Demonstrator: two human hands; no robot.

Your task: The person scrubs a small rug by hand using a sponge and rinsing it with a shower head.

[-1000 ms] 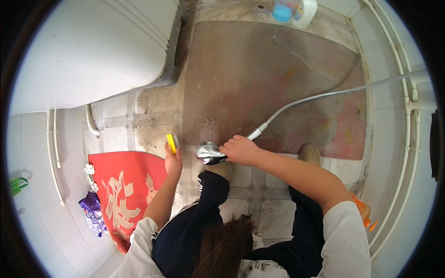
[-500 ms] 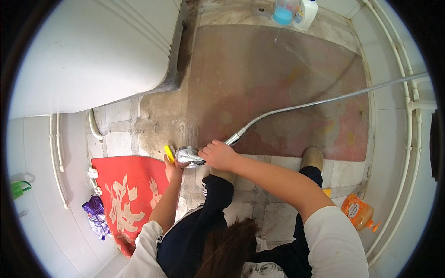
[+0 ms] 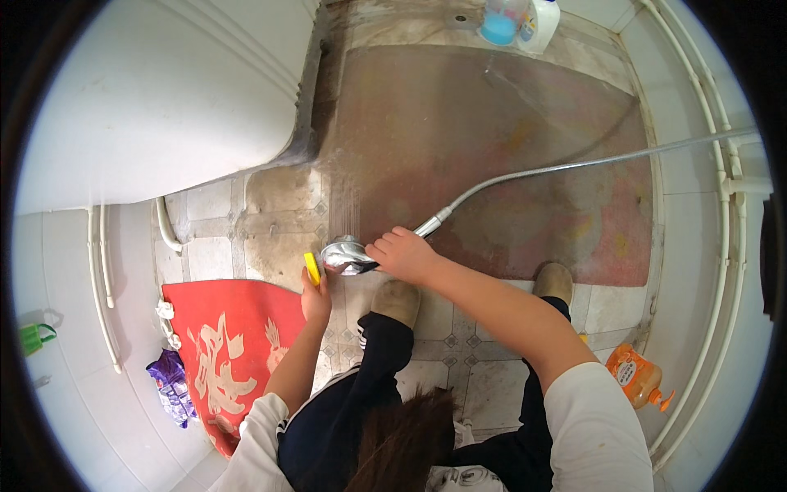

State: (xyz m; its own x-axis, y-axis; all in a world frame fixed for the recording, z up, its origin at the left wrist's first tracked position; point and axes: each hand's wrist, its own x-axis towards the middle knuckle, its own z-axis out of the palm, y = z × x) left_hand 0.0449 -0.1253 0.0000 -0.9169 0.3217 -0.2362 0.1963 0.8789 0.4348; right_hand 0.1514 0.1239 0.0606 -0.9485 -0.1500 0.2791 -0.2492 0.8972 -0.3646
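My right hand (image 3: 402, 252) is wrapped round the handle of a chrome shower head (image 3: 344, 251), with its metal hose (image 3: 566, 166) running off to the right. Fine pale streaks like water jets show above the head, over the edge of a soaked, brownish-red mat (image 3: 492, 164). Just left of the shower head, my left hand (image 3: 316, 297) grips a small yellow scrubber (image 3: 311, 268) with a greyish side turned toward the head. Whether the scrubber touches the shower head I cannot tell.
A red mat with a pale pattern (image 3: 221, 336) lies at left, near a purple packet (image 3: 170, 381). A white appliance (image 3: 180, 98) stands far left. Bottles (image 3: 539, 26) stand at the back; an orange pump bottle (image 3: 635, 375) is at right, by wall pipes (image 3: 721, 238). My shoes (image 3: 397, 303) are close below.
Both hands have shifted slightly: the right one up and to the right with the shower head, the left one to the right with the scrubber. The hose has moved along, and the streaks reach higher.
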